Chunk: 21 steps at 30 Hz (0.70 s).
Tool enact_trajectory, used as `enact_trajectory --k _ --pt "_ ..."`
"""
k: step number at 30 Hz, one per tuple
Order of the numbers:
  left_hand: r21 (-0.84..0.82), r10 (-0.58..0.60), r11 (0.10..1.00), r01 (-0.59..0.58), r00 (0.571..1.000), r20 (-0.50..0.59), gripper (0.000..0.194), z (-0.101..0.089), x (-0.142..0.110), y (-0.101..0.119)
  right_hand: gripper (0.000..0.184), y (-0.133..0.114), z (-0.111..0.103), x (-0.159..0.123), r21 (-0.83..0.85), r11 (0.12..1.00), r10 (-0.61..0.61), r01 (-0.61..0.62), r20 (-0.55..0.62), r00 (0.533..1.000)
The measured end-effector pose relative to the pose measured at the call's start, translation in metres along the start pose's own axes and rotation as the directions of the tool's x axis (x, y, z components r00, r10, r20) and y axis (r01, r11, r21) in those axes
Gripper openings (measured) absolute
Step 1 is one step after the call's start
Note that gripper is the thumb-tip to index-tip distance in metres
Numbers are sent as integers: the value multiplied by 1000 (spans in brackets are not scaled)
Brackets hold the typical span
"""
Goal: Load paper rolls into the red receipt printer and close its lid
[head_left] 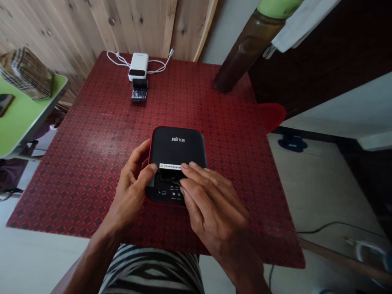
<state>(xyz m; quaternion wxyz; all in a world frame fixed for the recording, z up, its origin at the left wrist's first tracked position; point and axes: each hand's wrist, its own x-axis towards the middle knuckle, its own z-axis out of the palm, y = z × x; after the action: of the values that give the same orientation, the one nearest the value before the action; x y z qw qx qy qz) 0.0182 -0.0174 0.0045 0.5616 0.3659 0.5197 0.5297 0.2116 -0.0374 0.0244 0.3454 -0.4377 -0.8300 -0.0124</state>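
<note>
A flat black device (180,151) with rounded corners, red sides and a white logo lies on the red patterned table. Across it runs a white label (170,166) with a yellow warning triangle; below that is a dark recess, with small printed marks nearer me. My left hand (131,183) grips the device's left side, thumb on top and fingers round the edge. Bent over the recess and the right part of the device, my right hand (214,200) has its fingers close together. Its fingertips touch the recess area, and whatever they pinch, if anything, is hidden.
Near the table's (101,171) far edge sits a white power bank (139,65) with a white cable (159,67), a small black roll-like item (139,90) before it. A tall brown bottle (245,51) with a green top stands back right. A green table (21,122) holds a plaid bag (29,73).
</note>
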Motion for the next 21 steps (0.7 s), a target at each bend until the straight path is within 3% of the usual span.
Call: enact_trajectory --k 5,9,13,17,21 --pt "33 28 999 -28 999 -16 59 2 3 1 22 1 -2 -1 53 998 33 -36 47 998" --pt "73 74 995 -73 997 -15 58 0 4 -2 22 2 0 -4 77 997 19 -20 15 1000" --pt "79 59 995 -56 998 -35 56 -8 -3 -8 34 0 -5 -14 101 994 56 -51 -53 997" --pt "29 52 998 -52 999 5 49 -18 -13 -12 44 -4 -5 -36 98 978 199 -182 -196 960" --pt "-1 34 999 -34 999 25 51 -21 -16 -12 57 -11 4 -56 223 901 414 -372 -186 891"
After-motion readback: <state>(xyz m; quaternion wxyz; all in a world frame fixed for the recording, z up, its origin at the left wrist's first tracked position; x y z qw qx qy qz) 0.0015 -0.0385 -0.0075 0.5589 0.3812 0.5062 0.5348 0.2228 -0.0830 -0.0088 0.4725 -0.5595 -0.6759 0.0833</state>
